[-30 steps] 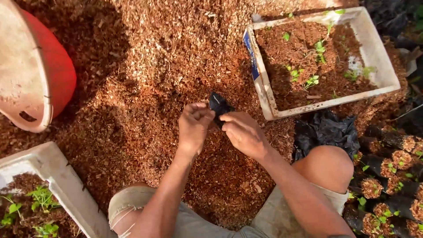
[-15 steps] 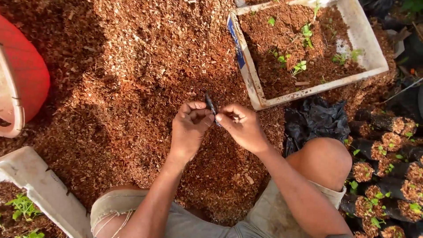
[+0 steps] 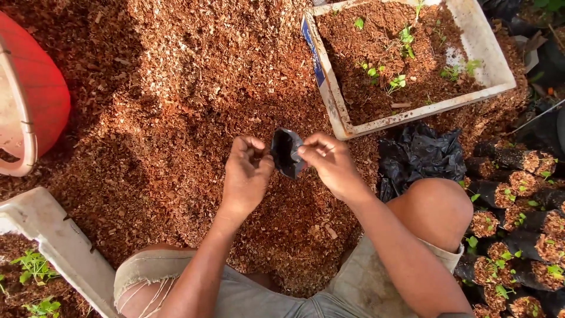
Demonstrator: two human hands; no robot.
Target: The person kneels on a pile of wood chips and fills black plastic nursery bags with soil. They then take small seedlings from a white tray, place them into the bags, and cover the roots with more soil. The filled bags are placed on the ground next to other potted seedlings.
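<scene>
A small black plastic nursery bag [image 3: 286,152] is held between my two hands above a heap of reddish-brown husk mix [image 3: 194,88]. Its mouth is spread open and faces up toward the camera. My left hand [image 3: 246,174] pinches the bag's left edge with thumb and fingers. My right hand [image 3: 329,162] pinches the right edge. The bag looks empty inside.
A white tray of soil with small green seedlings [image 3: 497,73] lies at top right. A crumpled pile of black bags [image 3: 421,156] sits beside my right knee. Several filled bags with seedlings [image 3: 512,229] stand at right. A red tub [image 3: 35,100] and another white tray [image 3: 53,241] are at left.
The bag was pinched flat and edge-on between my fingers half a second ago. Now its mouth is pulled open between both hands.
</scene>
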